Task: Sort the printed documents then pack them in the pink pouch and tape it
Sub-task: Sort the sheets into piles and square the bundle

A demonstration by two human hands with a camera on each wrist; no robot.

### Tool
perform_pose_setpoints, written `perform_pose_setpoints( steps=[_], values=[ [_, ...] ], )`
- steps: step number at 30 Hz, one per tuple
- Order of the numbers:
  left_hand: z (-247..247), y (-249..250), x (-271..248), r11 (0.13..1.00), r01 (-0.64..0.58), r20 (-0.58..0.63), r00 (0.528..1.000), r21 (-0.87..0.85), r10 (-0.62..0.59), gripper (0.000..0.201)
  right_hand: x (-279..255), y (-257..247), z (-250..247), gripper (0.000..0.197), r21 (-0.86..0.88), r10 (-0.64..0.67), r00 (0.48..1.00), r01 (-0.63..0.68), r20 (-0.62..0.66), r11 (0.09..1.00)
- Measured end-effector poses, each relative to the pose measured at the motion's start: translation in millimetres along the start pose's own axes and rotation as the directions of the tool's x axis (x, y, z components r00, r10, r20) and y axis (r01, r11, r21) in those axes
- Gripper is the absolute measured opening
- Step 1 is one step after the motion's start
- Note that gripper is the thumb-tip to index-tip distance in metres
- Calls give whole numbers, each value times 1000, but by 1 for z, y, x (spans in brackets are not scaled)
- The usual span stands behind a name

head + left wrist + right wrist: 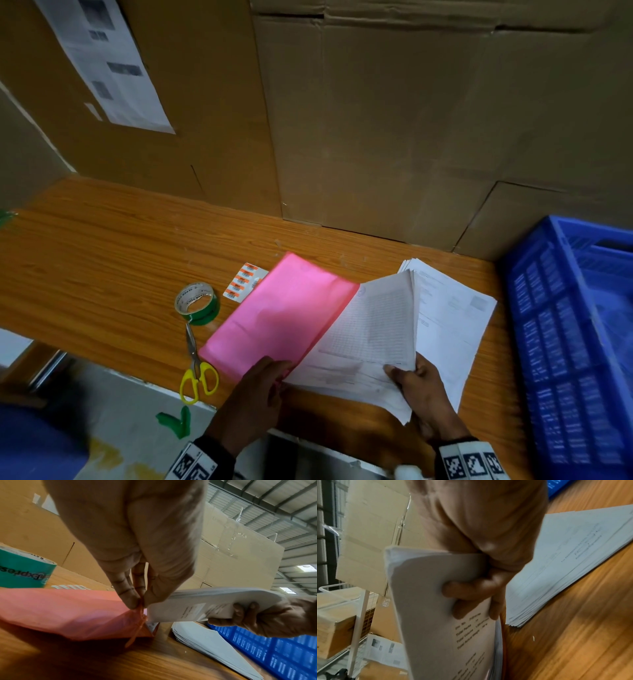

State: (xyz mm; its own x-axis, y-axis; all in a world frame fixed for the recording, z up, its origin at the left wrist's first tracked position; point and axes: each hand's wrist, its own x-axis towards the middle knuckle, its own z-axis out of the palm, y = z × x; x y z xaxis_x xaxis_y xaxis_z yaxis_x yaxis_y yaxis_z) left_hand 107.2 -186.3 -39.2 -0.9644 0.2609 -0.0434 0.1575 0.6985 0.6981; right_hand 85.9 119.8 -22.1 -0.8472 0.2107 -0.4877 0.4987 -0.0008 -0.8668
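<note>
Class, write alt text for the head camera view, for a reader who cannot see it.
The left hand pinches the pink pouch open while the right hand slides a sheaf of printed documents in; green tape, scissors and a second paper pile lie on the wooden table.

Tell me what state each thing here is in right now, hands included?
Left hand: pinching the pouch's open edge.
Right hand: gripping a sheaf of documents.
Pink pouch: flat on the table, mouth held open.
Sheaf of documents: one end at the pouch's mouth.
Second paper stack: lying on the table.
Green tape roll: untouched on the table.
Scissors: closed.
Sticker sheet: lying flat.
Blue crate: contents unclear.
</note>
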Motion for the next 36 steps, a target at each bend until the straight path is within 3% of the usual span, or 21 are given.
perform_pose_setpoints(
  steps=[10,13,17,24,27,30,32,36],
  values=[
    [13,4,0,999,-8,20,1000,48,7,53,-5,10,20,21,-130,-135,991,133,-10,983],
    [17,2,0,998,7,-41,999,59,-4,54,-4,7,25,24,-190,-154,988,150,-9,970],
    [22,-3,-3,997,0,-39,999,83,3,59,-5,6,34,23,-149,-162,987,160,-2,976],
    [30,18,14,1000,-2,20,1000,21,2,55,2,28,69,32,33,-27,993,23,116,999],
    [31,24,31,1000,13,-11,1000,16,-13,53,6,29,63,26,52,-1,983,-9,184,999],
    [32,25,49,993,110,89,990,38,-113,61,7,28,52,25,57,31,979,-43,202,997],
    [34,27,58,987,91,142,984,129,-109,58,10,26,45,26,64,45,979,-59,197,996],
    [32,33,64,983,112,95,987,148,-127,52,11,29,36,30,73,72,977,-88,199,993]
  ],
)
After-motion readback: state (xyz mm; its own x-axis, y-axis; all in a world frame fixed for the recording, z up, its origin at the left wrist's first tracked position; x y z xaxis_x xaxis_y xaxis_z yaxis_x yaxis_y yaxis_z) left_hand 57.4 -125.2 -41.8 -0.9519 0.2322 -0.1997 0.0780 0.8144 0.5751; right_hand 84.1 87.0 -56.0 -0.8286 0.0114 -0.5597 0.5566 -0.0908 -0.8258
